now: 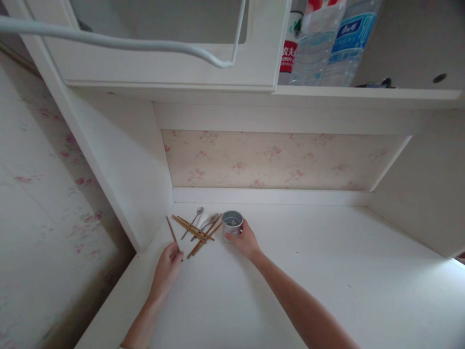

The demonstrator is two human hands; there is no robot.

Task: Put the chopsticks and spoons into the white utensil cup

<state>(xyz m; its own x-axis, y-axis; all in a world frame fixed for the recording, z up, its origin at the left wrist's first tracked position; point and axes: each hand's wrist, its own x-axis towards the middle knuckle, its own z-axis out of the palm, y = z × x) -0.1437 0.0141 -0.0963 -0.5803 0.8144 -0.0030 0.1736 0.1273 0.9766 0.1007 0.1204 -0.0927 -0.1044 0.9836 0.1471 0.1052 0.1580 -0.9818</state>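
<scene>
My left hand is closed around the lower part of a brown chopstick, whose upper end points away from me. A small silver metal utensil holder with holes in its bottom stands on the white desk surface. My right hand grips its right side and front. Between the hands lies a crossed pile of several chopsticks. A metal spoon, a white spoon and another metal spoon lie under and behind the chopsticks.
The white desktop reaches right and toward me. A white side panel rises at left, and a low ledge runs along the back. Overhead, a shelf holds plastic bottles. A white cable hangs across the cabinet.
</scene>
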